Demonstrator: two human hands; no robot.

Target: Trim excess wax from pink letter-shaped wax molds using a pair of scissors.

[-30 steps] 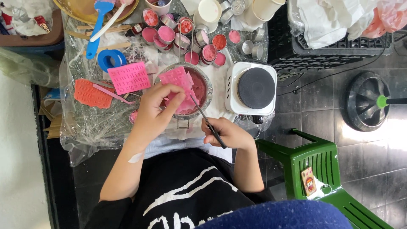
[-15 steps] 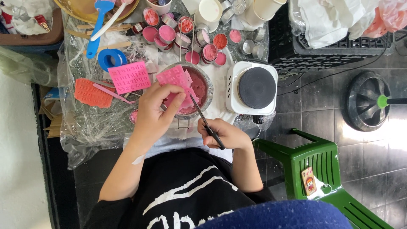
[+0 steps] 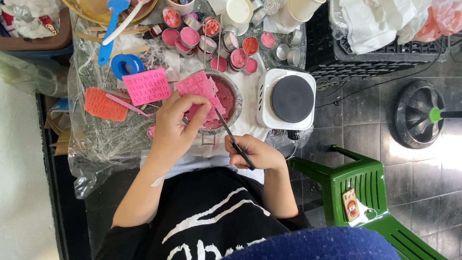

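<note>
My left hand [image 3: 175, 123] grips a pink flexible letter mould [image 3: 198, 87] and holds it tilted over a metal bowl [image 3: 235, 96] of dark pink paste. My right hand [image 3: 255, 153] pinches a thin dark stick tool [image 3: 233, 139], whose tip points up at the lower edge of the mould above the bowl. Both hands hover at the near edge of the plastic-covered table [image 3: 96, 144].
A second pink letter mould [image 3: 146, 86], an orange mould [image 3: 106, 104] and a blue tape roll [image 3: 126, 65] lie left of the bowl. Several small tins of pink paste [image 3: 211, 41] stand behind it. A white single hotplate [image 3: 288, 98] sits right; a green plastic chair [image 3: 365, 192] stands beside me.
My right hand has shifted slightly up and left, bringing the stick's tip closer to the mould. My left hand still holds the mould over the bowl.
</note>
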